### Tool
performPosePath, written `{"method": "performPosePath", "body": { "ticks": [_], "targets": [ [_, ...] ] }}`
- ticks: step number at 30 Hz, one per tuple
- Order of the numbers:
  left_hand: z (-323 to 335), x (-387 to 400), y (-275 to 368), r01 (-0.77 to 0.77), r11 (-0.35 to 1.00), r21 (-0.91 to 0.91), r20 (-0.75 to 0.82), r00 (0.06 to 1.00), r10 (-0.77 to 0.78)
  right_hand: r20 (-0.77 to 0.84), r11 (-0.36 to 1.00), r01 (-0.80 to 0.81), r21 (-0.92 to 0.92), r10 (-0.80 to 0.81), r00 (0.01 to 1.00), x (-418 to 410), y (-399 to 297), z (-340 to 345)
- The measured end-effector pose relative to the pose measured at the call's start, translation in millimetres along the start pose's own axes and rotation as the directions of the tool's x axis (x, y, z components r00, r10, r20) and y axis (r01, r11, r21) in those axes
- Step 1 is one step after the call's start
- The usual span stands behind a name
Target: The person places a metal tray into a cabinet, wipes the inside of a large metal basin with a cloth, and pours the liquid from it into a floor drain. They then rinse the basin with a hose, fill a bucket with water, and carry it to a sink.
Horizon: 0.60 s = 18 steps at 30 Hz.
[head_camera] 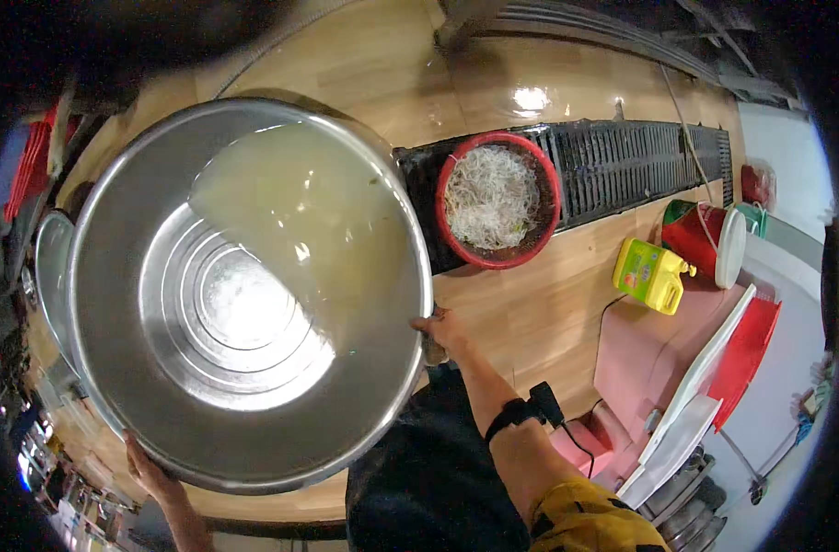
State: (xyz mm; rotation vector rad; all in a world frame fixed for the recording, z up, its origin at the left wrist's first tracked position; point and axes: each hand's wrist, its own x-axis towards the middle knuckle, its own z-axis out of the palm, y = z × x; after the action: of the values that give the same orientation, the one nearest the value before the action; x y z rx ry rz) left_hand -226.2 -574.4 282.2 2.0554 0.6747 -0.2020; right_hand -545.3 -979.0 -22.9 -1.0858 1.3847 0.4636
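A large round stainless steel basin (267, 441) is held tilted before me, with cloudy yellowish water (288, 207) pooled toward its far side and part of its ringed bottom bare. My left hand (150, 469) grips the rim at the lower left. On the right side of the rim, my right hand (436, 332) holds on, its thumb over the edge. Just right of the basin, a red plastic basket (557, 200) of thin whitish strands, which look like sprouts or noodles, stands on a black floor drain grate (612, 162).
A yellow jug (647, 276) and a red-and-green bucket with a white lid (702, 238) stand at right. Nearer are a pink bin (654, 345) and stacked white and red trays (744, 366). Another metal bowl (52, 276) shows beyond the basin's left rim. The wood-patterned floor looks wet.
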Motion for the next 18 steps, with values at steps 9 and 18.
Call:
{"method": "performPosePath", "body": {
  "ticks": [9,18],
  "targets": [
    [104.8,185.1,137.7,-0.545,0.584,0.601,0.522,0.822,0.228,0.075,0.936,-0.103,0.336,0.082,0.994,6.8,6.4,5.4],
    [89.1,216.6,101.7,-0.416,-0.08,0.906,0.385,0.731,0.563,-0.259,0.878,0.178,0.445,-0.065,0.964,-2.9,3.8,18.1]
  ]
}}
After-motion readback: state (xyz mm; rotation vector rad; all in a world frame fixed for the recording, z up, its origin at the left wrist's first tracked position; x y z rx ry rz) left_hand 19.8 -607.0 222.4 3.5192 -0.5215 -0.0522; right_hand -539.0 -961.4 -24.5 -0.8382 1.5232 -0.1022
